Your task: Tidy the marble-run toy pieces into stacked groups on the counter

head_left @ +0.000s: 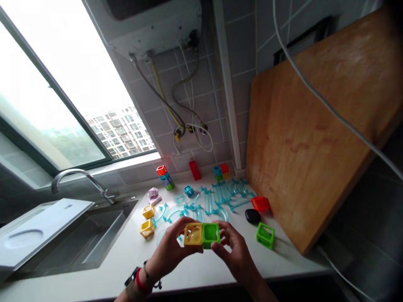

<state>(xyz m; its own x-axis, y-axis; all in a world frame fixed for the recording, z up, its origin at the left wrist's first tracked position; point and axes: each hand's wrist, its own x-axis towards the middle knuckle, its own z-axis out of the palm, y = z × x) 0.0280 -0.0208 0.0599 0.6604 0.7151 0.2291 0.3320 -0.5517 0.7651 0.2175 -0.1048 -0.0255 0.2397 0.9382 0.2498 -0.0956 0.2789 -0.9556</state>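
My left hand [174, 241] grips a yellow open-framed cube block [193, 234] from its left side. My right hand [231, 243] holds a green cube block [210, 235] from the right, thumb at its lower edge. The two blocks are side by side, touching, above the white counter. Behind them lie several clear blue track pieces [208, 200]. Two more yellow cubes [147, 228] rest left of my left hand. Another green cube [265, 235] lies to the right, near a black rounded object [252, 216] and a red-orange block [260, 203].
A sink [103, 239] with a faucet [83, 174] and a white board [40, 235] lies at left. A large wooden board [315, 138] leans at right. Stacked cubes [166, 178], a red block [194, 170] and joined cubes [221, 172] stand by the wall.
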